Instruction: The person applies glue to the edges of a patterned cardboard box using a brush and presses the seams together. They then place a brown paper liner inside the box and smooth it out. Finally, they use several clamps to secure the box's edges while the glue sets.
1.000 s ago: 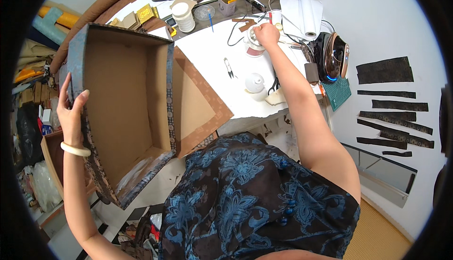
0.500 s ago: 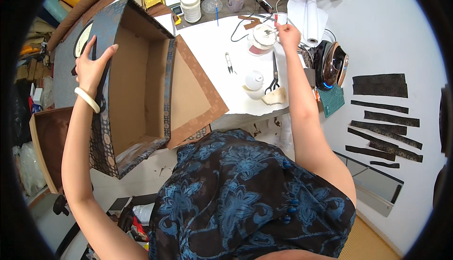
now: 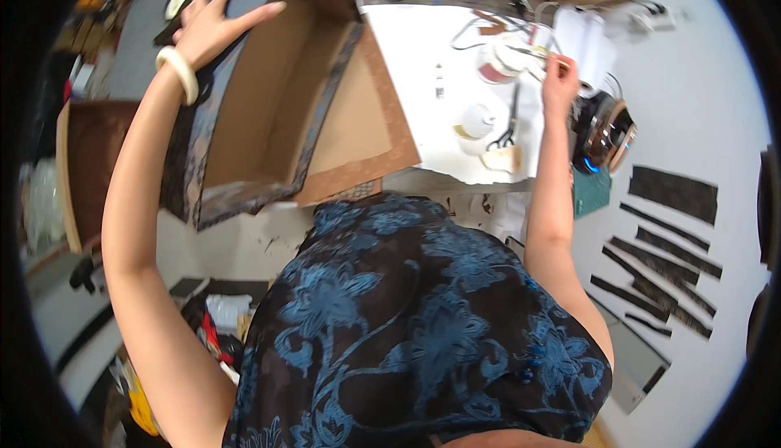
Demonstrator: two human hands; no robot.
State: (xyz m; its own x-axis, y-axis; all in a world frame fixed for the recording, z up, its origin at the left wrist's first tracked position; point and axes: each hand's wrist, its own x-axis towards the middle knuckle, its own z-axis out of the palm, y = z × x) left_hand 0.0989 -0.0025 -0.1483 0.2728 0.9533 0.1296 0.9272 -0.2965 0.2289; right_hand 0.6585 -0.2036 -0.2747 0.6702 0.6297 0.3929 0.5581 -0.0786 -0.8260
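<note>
My left hand [image 3: 205,35] lies with spread fingers on the outer side of a large patterned box [image 3: 264,98] with a brown lining. Its thumb reaches over the edge of the box's open side. My right hand [image 3: 560,84] is closed on a slim pale tool [image 3: 538,54], its kind blurred, beside an open jar of white paste [image 3: 498,64]. Below the jar lie black-handled scissors [image 3: 506,134], a white domed piece [image 3: 478,121] and a cream-coloured scrap [image 3: 502,158]. Small thread snips [image 3: 440,82] are to their left.
A brown-bordered board [image 3: 358,127] lies beside the box on the white-covered table. A dark iron-like appliance [image 3: 604,135] and a green cutting mat [image 3: 591,193] are at the right. Black strips [image 3: 671,196] hang on the wall. A wooden drawer-like tray [image 3: 98,167] stands at the left.
The view has shifted, so the box sits higher in it and the table things lie further right. My right hand has drawn the tool away from the jar's mouth, toward its right side.
</note>
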